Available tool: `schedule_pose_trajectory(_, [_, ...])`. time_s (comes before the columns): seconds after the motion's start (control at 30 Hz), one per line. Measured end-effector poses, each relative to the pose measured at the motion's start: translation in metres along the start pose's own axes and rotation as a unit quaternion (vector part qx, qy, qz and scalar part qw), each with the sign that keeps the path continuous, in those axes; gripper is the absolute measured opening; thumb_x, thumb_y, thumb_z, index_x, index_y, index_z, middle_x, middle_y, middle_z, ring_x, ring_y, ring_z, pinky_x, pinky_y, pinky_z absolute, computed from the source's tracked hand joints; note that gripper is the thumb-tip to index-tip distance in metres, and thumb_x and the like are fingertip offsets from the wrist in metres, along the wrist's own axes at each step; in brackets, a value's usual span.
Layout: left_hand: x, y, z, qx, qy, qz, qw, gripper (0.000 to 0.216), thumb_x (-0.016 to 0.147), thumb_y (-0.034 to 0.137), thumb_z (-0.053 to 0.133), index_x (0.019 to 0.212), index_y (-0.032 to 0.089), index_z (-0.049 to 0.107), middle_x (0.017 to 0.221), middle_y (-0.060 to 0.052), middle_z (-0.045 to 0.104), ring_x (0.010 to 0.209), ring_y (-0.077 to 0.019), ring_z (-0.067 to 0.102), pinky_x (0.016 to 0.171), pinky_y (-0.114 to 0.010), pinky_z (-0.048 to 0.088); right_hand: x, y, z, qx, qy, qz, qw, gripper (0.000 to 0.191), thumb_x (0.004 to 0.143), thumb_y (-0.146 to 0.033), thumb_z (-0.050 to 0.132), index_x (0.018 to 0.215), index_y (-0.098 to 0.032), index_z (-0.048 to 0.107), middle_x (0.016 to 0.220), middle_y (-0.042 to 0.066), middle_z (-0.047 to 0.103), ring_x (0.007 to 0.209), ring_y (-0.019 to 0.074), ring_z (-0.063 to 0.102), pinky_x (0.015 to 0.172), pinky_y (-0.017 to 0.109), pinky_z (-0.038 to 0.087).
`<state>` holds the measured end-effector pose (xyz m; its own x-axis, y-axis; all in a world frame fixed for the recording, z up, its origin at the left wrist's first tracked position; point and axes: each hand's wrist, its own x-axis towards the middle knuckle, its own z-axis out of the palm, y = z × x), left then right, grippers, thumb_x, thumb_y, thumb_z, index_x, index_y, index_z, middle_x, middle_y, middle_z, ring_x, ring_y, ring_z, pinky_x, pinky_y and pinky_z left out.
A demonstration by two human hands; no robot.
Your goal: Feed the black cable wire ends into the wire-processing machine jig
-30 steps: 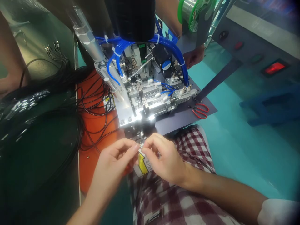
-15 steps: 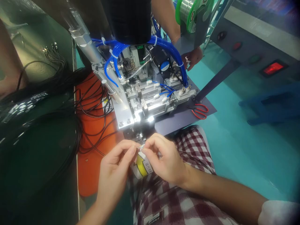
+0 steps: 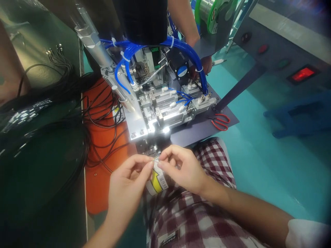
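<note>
Thin wire ends (image 3: 156, 158) stretch between my two hands, just in front of the machine's lit front. My left hand (image 3: 131, 175) pinches them between thumb and forefinger. From the other side, my right hand (image 3: 181, 167) is closed on the same wires with thumb and fingertips. Right below the fingertips is a white label with a yellow arrow (image 3: 156, 181), partly covered by my left hand. The machine (image 3: 168, 106), with metal cylinders and blue air hoses (image 3: 186, 44), stands directly beyond my hands.
Black cables (image 3: 100, 117) lie in loops over an orange board (image 3: 98, 193) at left. Red-handled snips (image 3: 220, 122) rest on the grey base plate. A solder wire spool (image 3: 208, 13) hangs behind. Another person's hand (image 3: 204, 65) is behind the machine, and a control box (image 3: 279, 51) stands at right.
My hands stay pinched together, with slightly more of the wires showing between them. The other person's hand behind the machine has shifted, and a white pen-like thing now shows beside it.
</note>
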<state>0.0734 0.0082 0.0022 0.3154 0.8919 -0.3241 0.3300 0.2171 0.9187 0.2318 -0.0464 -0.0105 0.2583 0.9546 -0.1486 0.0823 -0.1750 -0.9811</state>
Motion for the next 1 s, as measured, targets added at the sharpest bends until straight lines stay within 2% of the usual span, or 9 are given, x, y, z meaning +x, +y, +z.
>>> schedule_pose_trajectory(0.2, [-0.001, 0.001, 0.000, 0.012, -0.002, 0.012, 1.000, 0.023, 0.079, 0.043, 0.075, 0.084, 0.021, 0.069, 0.065, 0.003, 0.062, 0.047, -0.0081, 0.050, 0.041, -0.017, 0.041, 0.001, -0.004, 0.002, 0.076, -0.003, 0.076, 0.994, 0.014, 0.078, -0.030, 0.072, 0.078, -0.017, 0.065, 0.061, -0.004, 0.056, 0.048, 0.0065, 0.042, 0.045, 0.021, 0.033])
schedule_pose_trajectory(0.3, [-0.002, 0.001, 0.000, 0.018, 0.001, 0.023, 1.000, 0.022, 0.080, 0.041, 0.075, 0.084, 0.021, 0.068, 0.071, 0.002, 0.063, 0.053, -0.0088, 0.055, 0.047, -0.017, 0.046, 0.002, -0.007, 0.003, 0.116, -0.012, 0.114, 0.987, 0.015, 0.077, -0.029, 0.070, 0.075, -0.016, 0.063, 0.056, -0.006, 0.051, 0.046, 0.0060, 0.037, 0.043, 0.020, 0.029])
schedule_pose_trajectory(0.43, [-0.002, -0.001, 0.000, 0.004, 0.005, 0.022, 1.000, 0.023, 0.079, 0.042, 0.075, 0.085, 0.021, 0.068, 0.069, 0.003, 0.061, 0.051, -0.0078, 0.050, 0.043, -0.016, 0.042, 0.008, -0.009, 0.000, 0.217, -0.082, 0.182, 0.956, 0.020, 0.075, -0.032, 0.072, 0.072, -0.016, 0.060, 0.049, -0.010, 0.042, 0.042, 0.0039, 0.029, 0.041, 0.019, 0.021])
schedule_pose_trajectory(0.53, [-0.001, -0.001, 0.002, -0.022, 0.004, 0.017, 1.000, 0.024, 0.079, 0.042, 0.075, 0.085, 0.021, 0.067, 0.076, 0.002, 0.062, 0.050, -0.0069, 0.045, 0.042, -0.018, 0.041, 0.015, -0.012, -0.006, 0.299, -0.138, 0.208, 0.921, 0.029, 0.069, -0.035, 0.079, 0.070, -0.014, 0.060, 0.052, -0.010, 0.043, 0.041, 0.0014, 0.027, 0.041, 0.019, 0.017])
schedule_pose_trajectory(0.63, [0.000, 0.001, 0.004, -0.046, 0.003, 0.041, 0.998, 0.020, 0.079, 0.038, 0.075, 0.083, 0.020, 0.068, 0.087, -0.001, 0.064, 0.055, -0.0072, 0.048, 0.046, -0.019, 0.042, 0.019, -0.015, -0.012, 0.321, -0.177, 0.230, 0.901, 0.031, 0.065, -0.034, 0.082, 0.069, -0.012, 0.061, 0.054, -0.010, 0.045, 0.041, -0.0003, 0.025, 0.042, 0.019, 0.012])
schedule_pose_trajectory(0.7, [-0.001, 0.003, 0.005, -0.063, 0.001, 0.058, 0.996, 0.016, 0.078, 0.034, 0.075, 0.081, 0.020, 0.069, 0.087, -0.001, 0.064, 0.057, -0.0079, 0.049, 0.048, -0.019, 0.043, 0.020, -0.015, -0.013, 0.315, -0.198, 0.236, 0.898, 0.028, 0.068, -0.032, 0.081, 0.070, -0.012, 0.061, 0.055, -0.009, 0.046, 0.042, -0.0003, 0.023, 0.042, 0.019, 0.011])
schedule_pose_trajectory(0.8, [-0.002, 0.004, 0.005, -0.086, 0.006, 0.069, 0.994, 0.011, 0.077, 0.030, 0.076, 0.079, 0.021, 0.069, 0.085, 0.001, 0.063, 0.057, -0.0072, 0.049, 0.051, -0.019, 0.044, 0.019, -0.013, -0.012, 0.272, -0.200, 0.193, 0.921, 0.019, 0.077, -0.027, 0.072, 0.074, -0.014, 0.059, 0.054, -0.009, 0.045, 0.042, 0.0020, 0.026, 0.042, 0.019, 0.015])
schedule_pose_trajectory(0.9, [-0.002, 0.003, 0.002, -0.078, 0.001, 0.057, 0.995, 0.015, 0.076, 0.033, 0.077, 0.078, 0.022, 0.069, 0.083, 0.002, 0.063, 0.056, -0.0065, 0.049, 0.051, -0.018, 0.045, 0.018, -0.008, -0.010, 0.202, -0.178, 0.093, 0.959, 0.012, 0.086, -0.024, 0.063, 0.079, -0.017, 0.056, 0.057, -0.009, 0.045, 0.046, 0.0053, 0.031, 0.044, 0.020, 0.022])
schedule_pose_trajectory(1.0, [0.001, 0.001, -0.004, -0.053, -0.022, 0.011, 0.998, 0.027, 0.073, 0.043, 0.079, 0.078, 0.020, 0.068, 0.072, 0.001, 0.061, 0.053, -0.0070, 0.047, 0.047, -0.018, 0.042, 0.021, -0.005, -0.011, 0.158, -0.179, -0.010, 0.971, 0.009, 0.089, -0.021, 0.060, 0.081, -0.017, 0.057, 0.072, -0.004, 0.052, 0.055, 0.0069, 0.040, 0.050, 0.022, 0.031])
